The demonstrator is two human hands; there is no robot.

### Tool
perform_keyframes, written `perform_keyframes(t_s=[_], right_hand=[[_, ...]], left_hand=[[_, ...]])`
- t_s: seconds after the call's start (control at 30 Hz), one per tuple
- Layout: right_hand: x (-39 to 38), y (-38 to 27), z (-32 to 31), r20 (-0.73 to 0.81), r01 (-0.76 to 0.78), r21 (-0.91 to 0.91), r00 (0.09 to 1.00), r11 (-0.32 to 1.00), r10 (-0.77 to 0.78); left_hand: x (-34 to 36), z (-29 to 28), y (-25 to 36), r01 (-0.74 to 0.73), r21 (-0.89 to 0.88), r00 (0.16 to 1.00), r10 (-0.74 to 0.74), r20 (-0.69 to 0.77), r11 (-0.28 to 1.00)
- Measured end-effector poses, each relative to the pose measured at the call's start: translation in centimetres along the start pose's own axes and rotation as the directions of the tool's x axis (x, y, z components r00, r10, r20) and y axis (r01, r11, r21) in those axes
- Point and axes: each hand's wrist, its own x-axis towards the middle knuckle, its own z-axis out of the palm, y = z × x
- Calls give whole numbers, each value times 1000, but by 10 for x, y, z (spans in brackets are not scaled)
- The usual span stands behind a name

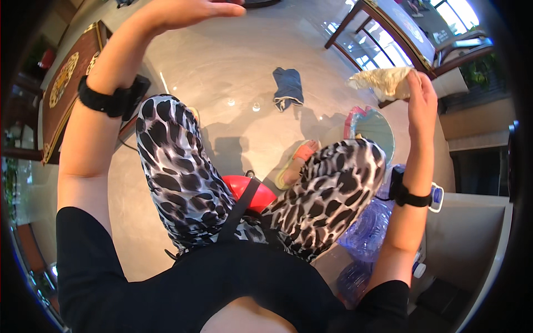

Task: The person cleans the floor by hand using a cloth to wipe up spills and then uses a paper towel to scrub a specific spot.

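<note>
My right hand (423, 94) is raised at the upper right, its thumb and fingers closed on one end of a crumpled cream-coloured piece (382, 81). It looks thin and wrinkled, cloth or husk, I cannot tell which; its free end sticks out to the left. My left hand (197, 10) reaches out at the top edge, partly cut off, with the visible fingers stretched out and nothing seen in them. On the floor between the hands lies a folded dark blue cloth (287, 90). A round bin (380, 130) with a pinkish-red liner edge stands below the cream piece.
Something round and red (250, 191) shows between my legs. Large clear blue plastic bottles (369, 233) stand beside my right leg, near a grey cabinet (466, 227). Wooden tables stand at the left (66, 83) and upper right (397, 28). A black band circles each forearm.
</note>
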Motion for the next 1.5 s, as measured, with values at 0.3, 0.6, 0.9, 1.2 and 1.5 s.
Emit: perform_keyframes(t_s=[0.3, 0.6, 0.9, 1.2, 1.5], right_hand=[[44, 13, 181, 454, -292, -38, 847, 956, 277], [26, 2, 360, 631, -478, 345, 755, 808, 178], [-40, 98, 445, 789, -607, 433, 612, 666, 46], [21, 344, 370, 142, 51, -905, 972, 423, 185], [12, 301, 387, 268, 56, -352, 963, 934, 43]], left_hand=[[-117, 13, -160, 412, -373, 874, -476, -96, 831], [-79, 101, -226, 568, -702, 783, -544, 301, 429], [-79, 184, -300, 507, -861, 670, -648, 362, 44], [-109, 245, -334, 284, -959, 410, -900, 147, -28], [-142, 248, -351, 167, -985, 266, -964, -2, 48]])
